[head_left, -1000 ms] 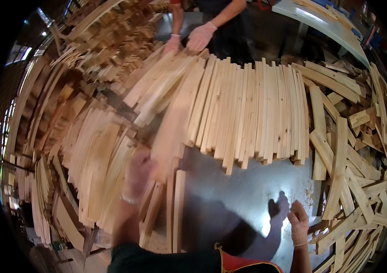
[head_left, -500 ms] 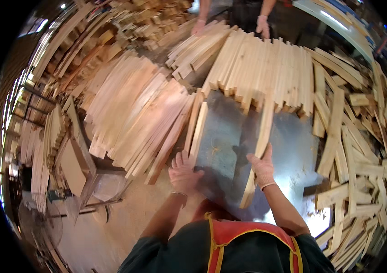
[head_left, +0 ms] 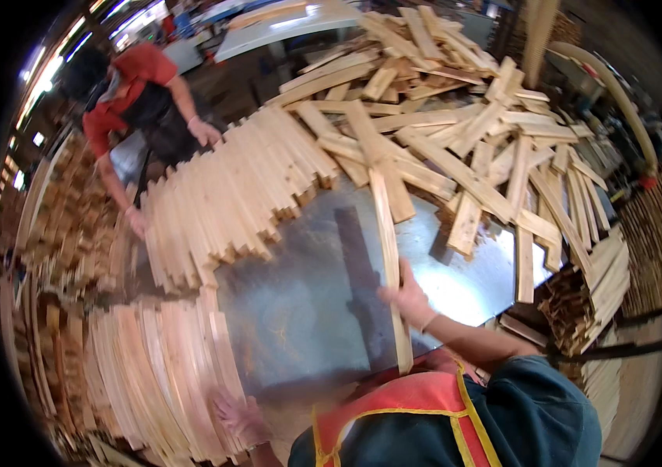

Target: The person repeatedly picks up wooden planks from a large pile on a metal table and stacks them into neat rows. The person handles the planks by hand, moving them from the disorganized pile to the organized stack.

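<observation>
From the head camera I am looking down on a long, narrow, straight strip of pale yellow wood [head_left: 388,249], and my right hand [head_left: 410,297] is holding it below the middle, the grip narrowing around its width. The strip is showing smooth, light faces and a squared lower end, which is lying close to the red apron with yellow trim [head_left: 393,393]. It is slanting away over the grey, shiny metal desk [head_left: 292,311], a long dark shadow falling to its left. Its upper end is overlapping the heap of loose, criss-crossing pale boards [head_left: 455,140] in my view; I cannot tell whether the two are touching.

My left hand [head_left: 239,416] is spreading its fingers, that grip standing wide, at the right edge of a tight row of pinkish wooden planks [head_left: 152,366]; I am not able to tell whether it is pressing on them. Beyond, a row of cream-coloured wooden planks with uneven ends [head_left: 230,194] is lying side by side on the desk, and a co-worker in a red shirt and dark apron [head_left: 144,93] is standing behind it, reaching both hands toward its far edge
</observation>
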Action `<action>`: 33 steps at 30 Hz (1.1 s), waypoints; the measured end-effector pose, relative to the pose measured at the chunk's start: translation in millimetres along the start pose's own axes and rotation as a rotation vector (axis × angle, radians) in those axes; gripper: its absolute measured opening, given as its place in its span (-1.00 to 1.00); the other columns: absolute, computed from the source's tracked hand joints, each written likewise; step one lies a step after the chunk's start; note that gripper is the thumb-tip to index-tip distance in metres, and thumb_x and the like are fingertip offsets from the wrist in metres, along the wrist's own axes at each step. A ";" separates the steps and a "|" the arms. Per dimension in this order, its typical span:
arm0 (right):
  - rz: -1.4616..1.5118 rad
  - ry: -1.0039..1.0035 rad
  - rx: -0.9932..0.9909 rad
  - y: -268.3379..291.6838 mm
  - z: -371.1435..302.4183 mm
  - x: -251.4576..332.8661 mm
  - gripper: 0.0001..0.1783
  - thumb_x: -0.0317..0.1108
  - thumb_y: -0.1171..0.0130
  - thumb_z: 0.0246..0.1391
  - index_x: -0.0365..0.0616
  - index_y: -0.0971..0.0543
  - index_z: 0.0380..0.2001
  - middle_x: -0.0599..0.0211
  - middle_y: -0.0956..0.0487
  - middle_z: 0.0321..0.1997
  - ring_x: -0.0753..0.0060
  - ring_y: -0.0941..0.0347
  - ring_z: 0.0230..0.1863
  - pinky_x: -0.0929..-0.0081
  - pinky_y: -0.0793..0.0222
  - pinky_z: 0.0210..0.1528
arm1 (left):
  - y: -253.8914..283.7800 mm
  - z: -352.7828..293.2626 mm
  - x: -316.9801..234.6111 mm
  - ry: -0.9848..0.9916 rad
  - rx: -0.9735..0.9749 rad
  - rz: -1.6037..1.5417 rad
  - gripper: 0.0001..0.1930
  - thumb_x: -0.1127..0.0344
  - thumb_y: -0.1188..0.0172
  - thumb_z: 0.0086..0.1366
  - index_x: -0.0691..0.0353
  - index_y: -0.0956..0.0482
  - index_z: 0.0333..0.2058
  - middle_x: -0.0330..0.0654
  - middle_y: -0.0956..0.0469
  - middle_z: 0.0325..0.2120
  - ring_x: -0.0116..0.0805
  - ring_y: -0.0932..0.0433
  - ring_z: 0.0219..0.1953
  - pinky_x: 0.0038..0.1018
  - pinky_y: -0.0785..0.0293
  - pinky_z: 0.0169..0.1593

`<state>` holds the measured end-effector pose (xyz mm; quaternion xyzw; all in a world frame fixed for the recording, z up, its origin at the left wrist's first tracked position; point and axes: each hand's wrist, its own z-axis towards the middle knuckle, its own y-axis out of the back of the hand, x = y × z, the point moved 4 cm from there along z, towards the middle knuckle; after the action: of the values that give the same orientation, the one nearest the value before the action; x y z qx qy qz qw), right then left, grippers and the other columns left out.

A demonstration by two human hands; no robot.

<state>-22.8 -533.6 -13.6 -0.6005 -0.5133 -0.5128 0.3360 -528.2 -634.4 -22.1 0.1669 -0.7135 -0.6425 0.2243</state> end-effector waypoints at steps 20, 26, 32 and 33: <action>0.064 -0.148 -0.113 80.9 252.4 -26.1 -0.18 -0.18 -0.42 0.03 -0.31 -0.42 0.32 -0.12 -0.66 0.13 0.04 -0.65 0.13 0.22 -0.54 0.17 | 47.3 -115.1 -330.3 -0.996 0.337 -0.316 -0.34 0.10 -0.42 0.20 0.16 -0.46 0.25 0.05 -0.51 0.16 0.16 -0.56 0.11 -0.02 -0.53 0.14; -0.243 -0.082 0.526 65.6 159.9 -25.6 -0.49 -0.22 -0.44 0.08 -0.21 -0.57 0.06 0.14 -0.71 -0.03 0.20 -0.66 0.00 0.16 -0.56 0.07 | 49.4 -78.0 -352.6 -0.544 0.288 -0.630 -0.14 -0.02 -0.47 0.18 0.27 -0.36 0.35 0.16 -0.46 0.21 0.18 -0.51 0.17 -0.04 -0.48 0.21; -1.417 0.506 -0.295 138.1 289.7 56.0 -0.16 -0.11 -0.42 -0.05 -0.05 -0.42 0.33 0.16 -0.51 0.26 0.10 -0.37 0.38 0.04 -0.32 0.33 | 15.2 -55.6 -404.9 -0.714 0.156 -0.215 0.10 -0.23 -0.40 0.11 0.13 -0.10 0.50 0.09 -0.38 0.31 0.11 -0.42 0.32 -0.02 -0.35 0.33; -1.522 0.482 -0.191 131.5 295.4 56.1 -0.19 -0.13 -0.39 -0.01 -0.04 -0.41 0.33 0.18 -0.51 0.28 0.13 -0.37 0.39 0.04 -0.31 0.34 | 13.2 -53.0 -410.2 -0.715 0.241 -0.190 0.10 -0.23 -0.40 0.11 0.12 -0.08 0.51 0.07 -0.41 0.28 0.10 -0.43 0.30 -0.03 -0.36 0.30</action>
<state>180.6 -276.1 -16.8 0.0153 -0.6492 -0.7583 -0.0569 -153.1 -461.6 -48.4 0.0231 -0.7982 -0.5898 -0.1202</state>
